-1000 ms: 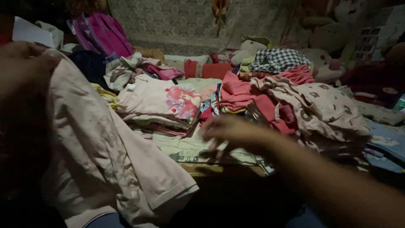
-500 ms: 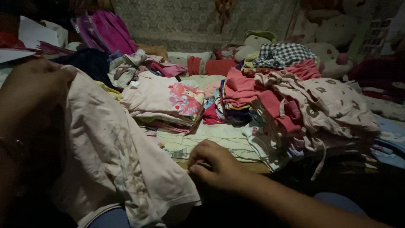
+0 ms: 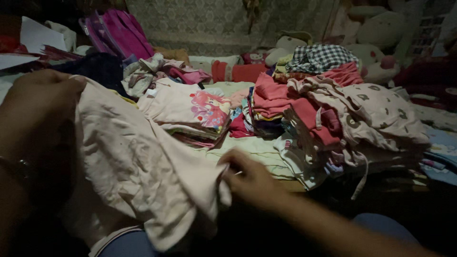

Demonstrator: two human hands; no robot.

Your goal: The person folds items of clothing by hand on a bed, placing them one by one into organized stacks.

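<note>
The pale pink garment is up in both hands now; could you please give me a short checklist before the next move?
1. Left hand grips the pale pink garment at its top edge: ok.
2. Right hand pinches its lower corner: ok.
3. Garment spread flat: not ok, it sags in folds.
4. Garment clean: cannot tell, faint marks in dim light.
5. Folded pink stack upright: ok.
6. Heap of pink and spotted clothes tidy: not ok.

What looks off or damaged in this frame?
The pale pink garment held between left hand and right hand shows dark smudges or a worn print across its front. The stack with the spotted top slumps, a drawstring dangling.
</note>
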